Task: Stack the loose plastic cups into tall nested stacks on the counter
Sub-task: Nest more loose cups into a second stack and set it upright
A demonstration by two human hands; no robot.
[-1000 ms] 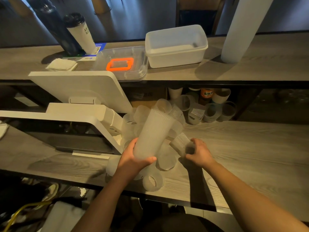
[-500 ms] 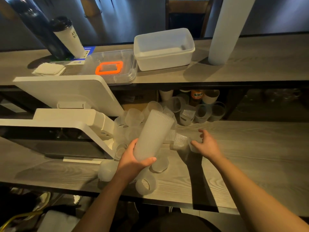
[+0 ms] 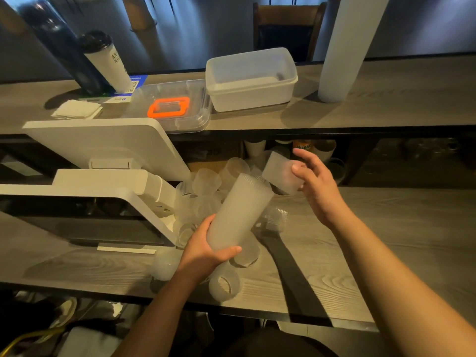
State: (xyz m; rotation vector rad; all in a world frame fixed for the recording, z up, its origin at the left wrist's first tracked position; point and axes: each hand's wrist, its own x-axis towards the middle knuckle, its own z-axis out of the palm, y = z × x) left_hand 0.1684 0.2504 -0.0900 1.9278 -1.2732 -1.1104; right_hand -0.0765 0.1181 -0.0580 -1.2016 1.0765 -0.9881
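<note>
1. My left hand (image 3: 206,251) grips the base of a tilted nested stack (image 3: 238,215), open mouth aimed at one o'clock; my right hand (image 3: 313,186) pinches a single cup (image 3: 280,173) just beyond that mouth.
2. To do this well, I judge the cup must turn base-first, line up with the stack's axis, then slide in without jamming.
3. Loose cups (image 3: 203,199) crowd the table (image 3: 386,240) at eleven o'clock, pressed against a white terminal (image 3: 103,186); one fallen cup (image 3: 225,284) lies at six o'clock near the edge, likely to roll.
</note>
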